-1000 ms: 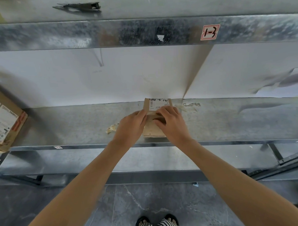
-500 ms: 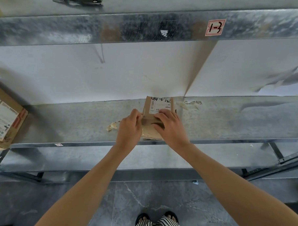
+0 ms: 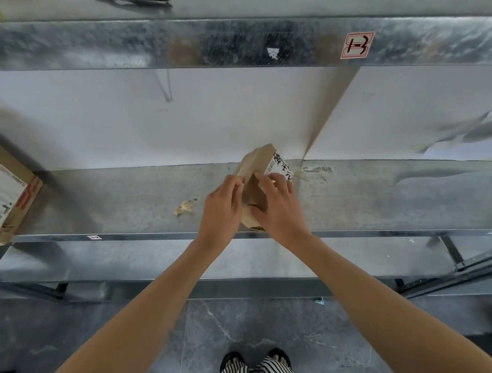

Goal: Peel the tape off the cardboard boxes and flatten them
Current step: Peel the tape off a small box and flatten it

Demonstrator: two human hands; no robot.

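Observation:
A small brown cardboard box (image 3: pixel 256 163) with a white label bearing black handwriting stands tilted on the metal shelf (image 3: pixel 380 197), its far end raised toward the white back wall. My left hand (image 3: pixel 222 208) grips its left edge with curled fingers. My right hand (image 3: pixel 279 210) holds its right side, fingers over the label and thumb on the near brown face. Two crumpled scraps of peeled tape lie on the shelf, one (image 3: pixel 185 207) left of the box and one (image 3: pixel 316 173) to its right.
A larger cardboard box (image 3: pixel 5 196) with a shipping label sits at the shelf's left end. An upper shelf beam (image 3: pixel 233 43) carries a red-framed tag. A lower shelf and grey floor tiles lie below, with striped shoes at the bottom.
The small box lay flat under both hands a second ago. Now its far end is lifted and it is turned to the right, with both hands still gripping it.

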